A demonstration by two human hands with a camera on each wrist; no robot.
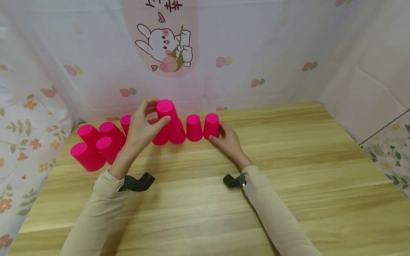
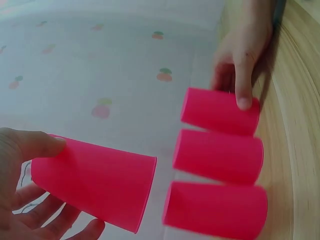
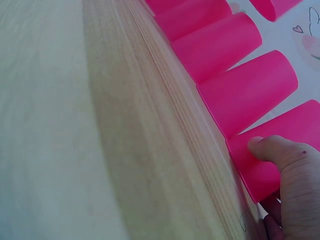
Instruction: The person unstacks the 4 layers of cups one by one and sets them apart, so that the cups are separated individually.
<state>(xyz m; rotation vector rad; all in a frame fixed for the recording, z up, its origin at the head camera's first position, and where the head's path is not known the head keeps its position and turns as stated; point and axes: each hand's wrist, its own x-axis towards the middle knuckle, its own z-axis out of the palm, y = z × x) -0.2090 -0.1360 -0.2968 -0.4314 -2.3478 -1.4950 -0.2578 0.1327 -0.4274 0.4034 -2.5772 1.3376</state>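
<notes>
My left hand (image 1: pixel 142 124) grips a bright pink cup (image 1: pixel 166 109) that is upside down, raised above a row of matching cups. In the left wrist view its thumb lies on one side of the raised cup (image 2: pixel 97 180), with fingers around the other. At the right end of the row, my right hand (image 1: pixel 230 141) holds the last cup (image 1: pixel 211 125) near its base, thumb on the near side. That cup stands mouth down on the table. Close beside it is another upturned cup (image 1: pixel 194 128), and farther left one more (image 1: pixel 178 135) partly hidden behind the raised cup.
Several more upturned pink cups (image 1: pixel 88 157) stand grouped at the left of the wooden table (image 1: pixel 198 213), some partly hidden by the left hand. A white printed curtain (image 1: pixel 243 42) hangs along the back edge. Black wrist mounts (image 1: pixel 138 182) sit on both sleeves.
</notes>
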